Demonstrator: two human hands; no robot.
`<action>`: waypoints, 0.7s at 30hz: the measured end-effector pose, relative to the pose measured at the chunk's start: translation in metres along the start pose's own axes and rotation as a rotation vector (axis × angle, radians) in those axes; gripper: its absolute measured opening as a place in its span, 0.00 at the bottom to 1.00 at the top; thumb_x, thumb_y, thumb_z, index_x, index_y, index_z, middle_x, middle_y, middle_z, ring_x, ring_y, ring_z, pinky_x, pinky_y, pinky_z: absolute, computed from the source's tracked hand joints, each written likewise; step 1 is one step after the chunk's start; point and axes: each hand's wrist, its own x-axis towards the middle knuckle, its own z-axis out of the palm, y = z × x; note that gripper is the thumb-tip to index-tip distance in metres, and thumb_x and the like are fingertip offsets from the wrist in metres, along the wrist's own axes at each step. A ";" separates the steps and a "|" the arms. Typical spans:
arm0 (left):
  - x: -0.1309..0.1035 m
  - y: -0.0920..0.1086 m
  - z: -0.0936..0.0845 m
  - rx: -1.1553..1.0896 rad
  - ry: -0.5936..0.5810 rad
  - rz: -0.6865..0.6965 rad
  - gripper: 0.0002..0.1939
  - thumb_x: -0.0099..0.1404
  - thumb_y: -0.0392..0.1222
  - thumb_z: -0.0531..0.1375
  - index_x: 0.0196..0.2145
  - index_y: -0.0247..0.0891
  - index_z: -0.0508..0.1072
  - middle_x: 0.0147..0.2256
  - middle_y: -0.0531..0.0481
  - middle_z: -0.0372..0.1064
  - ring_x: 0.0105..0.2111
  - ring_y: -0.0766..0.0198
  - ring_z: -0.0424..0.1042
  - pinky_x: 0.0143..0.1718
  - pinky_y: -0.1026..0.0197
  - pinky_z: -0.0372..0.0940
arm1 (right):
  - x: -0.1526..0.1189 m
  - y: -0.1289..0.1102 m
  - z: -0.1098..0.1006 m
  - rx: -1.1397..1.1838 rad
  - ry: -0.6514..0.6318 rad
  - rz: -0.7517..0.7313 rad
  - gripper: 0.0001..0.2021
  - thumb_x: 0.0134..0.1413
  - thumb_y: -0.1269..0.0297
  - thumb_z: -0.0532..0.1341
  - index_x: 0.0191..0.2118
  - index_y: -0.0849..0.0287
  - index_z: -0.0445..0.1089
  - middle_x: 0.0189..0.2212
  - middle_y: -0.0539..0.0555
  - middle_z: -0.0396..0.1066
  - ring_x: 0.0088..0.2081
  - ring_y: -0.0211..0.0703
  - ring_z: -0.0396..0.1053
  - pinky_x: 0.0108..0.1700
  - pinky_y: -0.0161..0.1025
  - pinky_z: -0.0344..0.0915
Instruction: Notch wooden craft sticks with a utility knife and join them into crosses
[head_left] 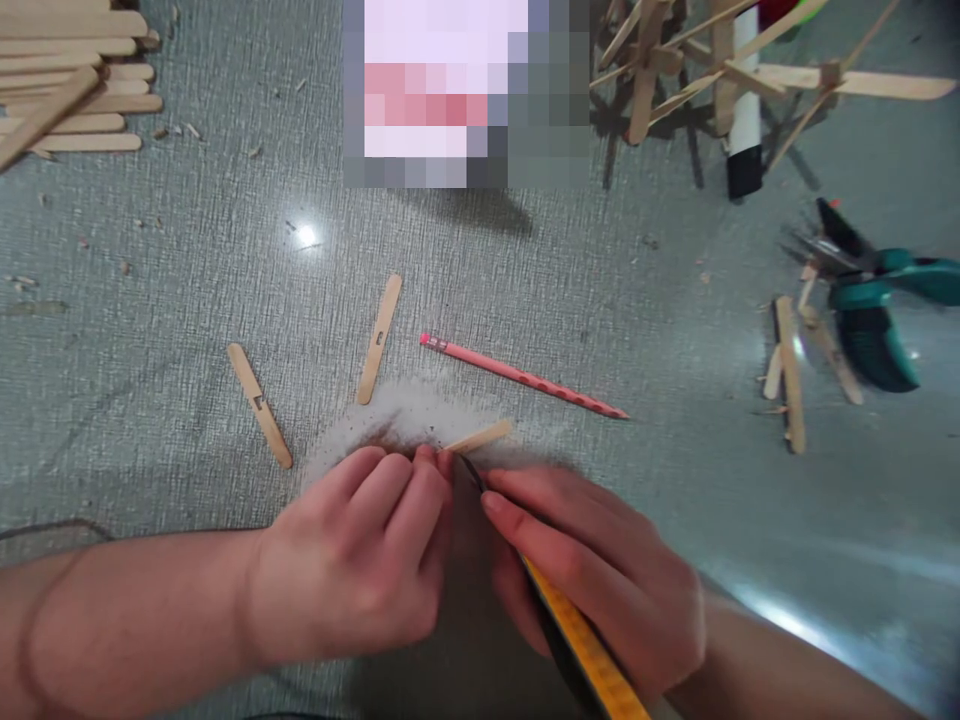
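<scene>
At lower centre, the left hand (367, 560) pinches a short wooden stick (480, 437) whose free end juts up-right from the grip. The right hand (600, 570) is closed around a yellow-handled knife (585, 650), its blade tip touching the stick.

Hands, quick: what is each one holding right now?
Left hand: fingers closed on a wooden stick.
Right hand: fingers closed on a yellow knife, blade at the stick.

pencil (523, 377) lies behind both hands.
</scene>
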 end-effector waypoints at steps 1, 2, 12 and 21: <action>0.000 0.000 0.000 0.005 -0.004 0.004 0.08 0.65 0.28 0.60 0.39 0.19 0.77 0.31 0.41 0.78 0.24 0.59 0.72 0.23 0.56 0.72 | -0.001 0.000 0.000 -0.015 0.006 0.009 0.13 0.56 0.76 0.62 0.47 0.63 0.73 0.40 0.62 0.76 0.40 0.47 0.76 0.37 0.43 0.79; 0.000 0.000 0.000 0.010 -0.004 0.008 0.08 0.65 0.28 0.60 0.40 0.19 0.77 0.30 0.42 0.77 0.23 0.60 0.72 0.23 0.56 0.72 | -0.003 0.000 -0.001 -0.039 0.012 0.017 0.13 0.56 0.75 0.63 0.47 0.61 0.73 0.42 0.62 0.76 0.41 0.48 0.76 0.37 0.43 0.79; -0.001 0.000 0.005 -0.004 0.013 0.019 0.09 0.64 0.29 0.59 0.37 0.19 0.78 0.28 0.41 0.76 0.21 0.59 0.70 0.21 0.56 0.69 | 0.009 -0.007 -0.005 -0.058 0.012 0.077 0.14 0.53 0.80 0.61 0.45 0.62 0.72 0.37 0.57 0.76 0.37 0.44 0.77 0.37 0.40 0.79; -0.001 0.007 0.011 0.010 0.044 -0.006 0.06 0.63 0.30 0.58 0.29 0.29 0.73 0.24 0.44 0.70 0.22 0.58 0.67 0.21 0.56 0.63 | 0.005 -0.015 -0.002 -0.107 0.018 0.125 0.11 0.56 0.76 0.60 0.44 0.62 0.72 0.34 0.54 0.74 0.36 0.42 0.77 0.34 0.36 0.78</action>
